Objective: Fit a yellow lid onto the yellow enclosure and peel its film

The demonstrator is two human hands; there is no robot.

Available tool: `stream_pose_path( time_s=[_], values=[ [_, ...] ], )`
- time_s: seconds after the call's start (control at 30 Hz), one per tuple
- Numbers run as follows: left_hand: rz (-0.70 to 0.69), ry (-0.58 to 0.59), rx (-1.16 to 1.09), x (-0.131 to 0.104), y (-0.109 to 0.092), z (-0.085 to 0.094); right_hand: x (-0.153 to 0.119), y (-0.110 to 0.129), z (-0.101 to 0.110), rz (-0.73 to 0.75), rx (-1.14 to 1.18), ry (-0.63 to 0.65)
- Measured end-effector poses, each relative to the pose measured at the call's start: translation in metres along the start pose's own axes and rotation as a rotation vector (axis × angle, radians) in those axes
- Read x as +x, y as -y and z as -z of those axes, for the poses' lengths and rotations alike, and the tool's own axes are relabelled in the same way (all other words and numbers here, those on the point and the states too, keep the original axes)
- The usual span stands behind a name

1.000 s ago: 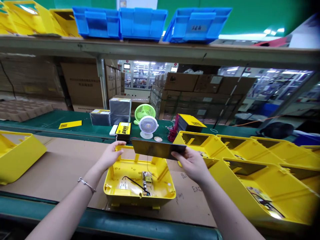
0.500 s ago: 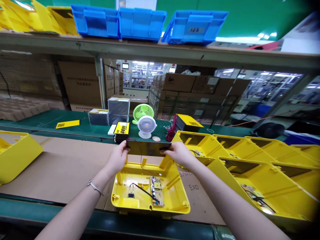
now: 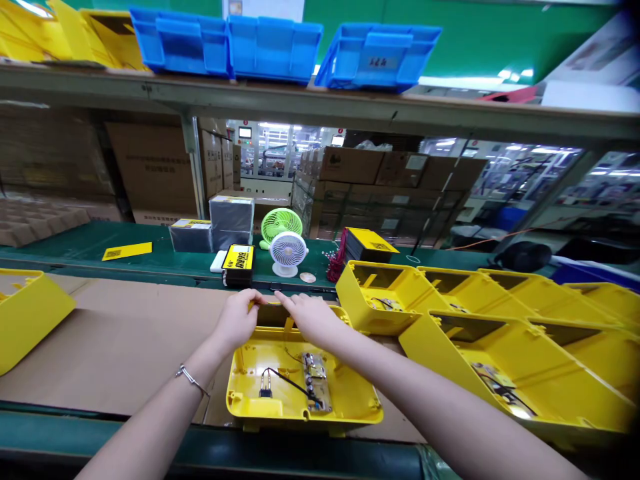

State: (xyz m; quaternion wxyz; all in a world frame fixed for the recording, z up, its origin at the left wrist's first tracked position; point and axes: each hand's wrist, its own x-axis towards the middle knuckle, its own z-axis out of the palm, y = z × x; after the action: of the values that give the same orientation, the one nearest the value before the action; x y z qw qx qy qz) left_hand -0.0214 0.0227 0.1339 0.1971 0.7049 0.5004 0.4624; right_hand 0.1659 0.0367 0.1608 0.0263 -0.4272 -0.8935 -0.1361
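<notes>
A yellow housing (image 3: 350, 393) lies open on the cardboard in front of me, with a circuit board (image 3: 316, 381) and a black wired plug part (image 3: 265, 387) inside. At its far wall a dark panel (image 3: 270, 316) shows between my hands, partly hidden by them. My left hand (image 3: 241, 320) is closed on the housing's far left edge, by the panel's end. My right hand (image 3: 313, 319) reaches across to the panel's top edge, its fingers extended and pressing there.
Yellow housings (image 3: 380, 290) stand in rows at the right, another (image 3: 35, 320) at the left. Behind are a white fan (image 3: 289, 252), a green fan (image 3: 281, 225) and a black-and-yellow box (image 3: 239, 265). Blue bins (image 3: 275, 50) sit on the shelf above.
The dark panel has gone down from above the housing to its far wall. My right hand has moved left along it, off its right end, and its fingers have opened out.
</notes>
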Motion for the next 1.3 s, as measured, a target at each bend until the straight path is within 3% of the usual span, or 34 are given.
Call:
stream_pose_path(
  time_s=[0.1, 0.23, 0.37, 0.53, 0.73, 0.87, 1.1, 1.3],
  values=[
    [0.009, 0.0, -0.006, 0.0, 0.001, -0.001, 0.004, -0.011, 0.002, -0.002, 0.039, 0.04],
    [0.037, -0.007, -0.051, -0.001, 0.003, -0.003, 0.004, -0.014, 0.011, -0.025, 0.024, 0.001],
    [0.126, -0.002, -0.081, 0.002, 0.011, -0.002, -0.002, -0.004, 0.022, -0.012, 0.017, -0.062],
    [0.208, 0.121, -0.073, 0.01, 0.02, 0.01, 0.003, 0.015, 0.025, 0.027, -0.004, -0.146],
    [0.227, 0.262, -0.046, 0.019, 0.019, 0.025, 0.029, 0.018, 0.012, 0.122, -0.061, -0.013],
    [0.219, 0.34, -0.024, 0.022, 0.014, 0.033, 0.038, 0.011, 0.021, 0.243, -0.08, 0.059],
    [0.214, 0.465, 0.03, 0.032, 0.009, 0.045, 0.028, 0.027, 0.041, 0.286, -0.082, -0.007],
    [0.239, 0.571, 0.131, 0.052, 0.01, 0.044, 0.019, 0.044, 0.018, 0.241, 0.095, 0.139]
  ],
)
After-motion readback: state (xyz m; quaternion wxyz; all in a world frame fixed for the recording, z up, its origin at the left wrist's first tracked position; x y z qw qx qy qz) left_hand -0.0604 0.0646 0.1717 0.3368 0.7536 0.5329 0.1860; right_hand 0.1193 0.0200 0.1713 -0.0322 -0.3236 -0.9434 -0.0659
